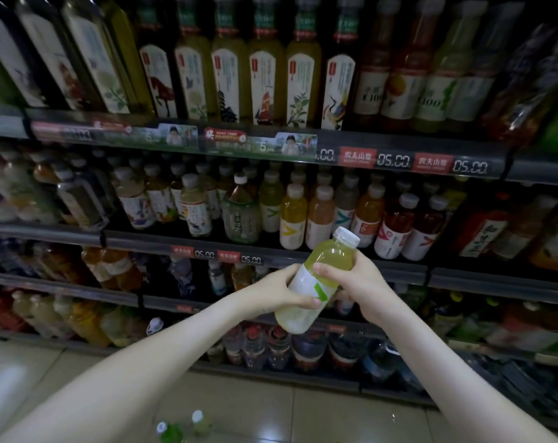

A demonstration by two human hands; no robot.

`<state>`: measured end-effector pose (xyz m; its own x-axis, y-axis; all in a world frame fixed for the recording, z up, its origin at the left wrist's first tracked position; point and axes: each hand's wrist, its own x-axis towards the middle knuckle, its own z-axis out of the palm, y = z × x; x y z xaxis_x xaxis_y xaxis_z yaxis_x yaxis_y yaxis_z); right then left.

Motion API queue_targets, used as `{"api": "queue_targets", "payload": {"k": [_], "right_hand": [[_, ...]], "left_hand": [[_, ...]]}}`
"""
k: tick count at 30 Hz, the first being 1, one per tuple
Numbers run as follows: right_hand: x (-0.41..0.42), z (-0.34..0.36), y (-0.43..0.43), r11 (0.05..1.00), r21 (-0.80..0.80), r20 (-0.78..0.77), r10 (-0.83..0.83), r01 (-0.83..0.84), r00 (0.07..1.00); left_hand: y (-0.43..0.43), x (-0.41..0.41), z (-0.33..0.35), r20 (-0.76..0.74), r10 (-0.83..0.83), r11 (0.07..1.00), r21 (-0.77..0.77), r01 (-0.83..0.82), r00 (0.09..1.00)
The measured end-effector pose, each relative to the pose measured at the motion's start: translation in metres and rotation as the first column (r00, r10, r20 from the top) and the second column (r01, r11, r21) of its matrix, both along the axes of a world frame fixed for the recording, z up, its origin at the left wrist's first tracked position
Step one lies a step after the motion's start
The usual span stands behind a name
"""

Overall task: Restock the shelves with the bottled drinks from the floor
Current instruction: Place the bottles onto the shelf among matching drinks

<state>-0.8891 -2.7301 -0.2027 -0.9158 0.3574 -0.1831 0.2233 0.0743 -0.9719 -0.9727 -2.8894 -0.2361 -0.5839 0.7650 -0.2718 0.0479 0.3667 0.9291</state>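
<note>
1. Bottled drink (306, 284), yellow-green with a white cap, is held in the air in front of the shelves (143, 239). It is tilted, cap toward the upper right, and rests on no shelf.
2. The left hand (277, 292) curls its fingers round the labelled lower body. The right hand (363, 279) clamps the shoulder below the cap, thumb across the front.
3. To do this well, I judge: bring it upright and set it base-first beside the Y-labelled bottles (270, 206) on the second tier, label outward (those neighbours stand close, so a nudge could topple them).
4. Count: one bottle in hand. Two wait on the floor (31, 372), the nearer floor bottle (167, 434) and the farther floor bottle (198, 422). Shelf stock is too dim to count.
</note>
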Motion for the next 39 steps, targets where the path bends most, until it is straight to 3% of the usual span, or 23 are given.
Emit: {"api": "queue_targets", "payload": {"k": [4, 7, 10, 17, 22, 24, 26, 30, 35, 39], "right_hand": [[-0.029, -0.009, -0.020, 0.979, 0.176, -0.103, -0.084, 0.101, 0.991], [-0.056, -0.017, -0.033, 0.978, 0.136, -0.162, -0.136, 0.158, 0.977], [-0.087, -0.022, -0.044, 0.977, 0.120, -0.188, -0.154, 0.178, 0.970], [-0.137, -0.034, -0.069, 0.965, 0.158, -0.259, -0.165, 0.211, 0.952], [-0.150, -0.044, -0.067, 0.946, 0.258, -0.272, -0.122, 0.195, 0.954], [-0.153, -0.052, -0.067, 0.931, 0.332, -0.234, -0.075, 0.152, 0.969], [-0.156, -0.061, -0.068, 0.903, 0.415, -0.192, -0.037, 0.115, 0.981], [-0.162, -0.073, -0.064, 0.813, 0.578, -0.132, 0.012, 0.067, 0.991], [-0.179, -0.076, -0.055, 0.599, 0.787, -0.095, -0.122, 0.150, 0.988], [-0.205, -0.061, -0.061, 0.506, 0.860, 0.022, -0.168, 0.067, 0.986]], "left_hand": [[-0.027, -0.039, 0.002, -0.364, -0.004, 0.993, -0.111, -0.039, 0.931], [-0.052, -0.068, -0.006, -0.606, 0.057, 0.955, -0.197, -0.220, 0.793], [-0.073, -0.099, -0.015, -0.721, 0.109, 0.909, -0.207, -0.362, 0.684], [-0.069, -0.173, -0.012, -0.736, 0.290, 0.880, -0.047, -0.473, 0.612], [-0.039, -0.221, -0.003, -0.642, 0.311, 0.938, 0.088, -0.336, 0.701], [-0.027, -0.230, 0.000, -0.545, 0.365, 0.928, 0.153, -0.339, 0.755], [-0.022, -0.238, 0.000, -0.531, 0.401, 0.912, 0.152, -0.381, 0.747], [-0.039, -0.239, 0.003, -0.635, 0.375, 0.915, 0.134, -0.381, 0.675], [-0.072, -0.212, -0.005, -0.718, 0.285, 0.950, 0.122, -0.288, 0.635], [-0.083, -0.208, -0.007, -0.723, 0.327, 0.940, 0.181, -0.290, 0.608]]}}
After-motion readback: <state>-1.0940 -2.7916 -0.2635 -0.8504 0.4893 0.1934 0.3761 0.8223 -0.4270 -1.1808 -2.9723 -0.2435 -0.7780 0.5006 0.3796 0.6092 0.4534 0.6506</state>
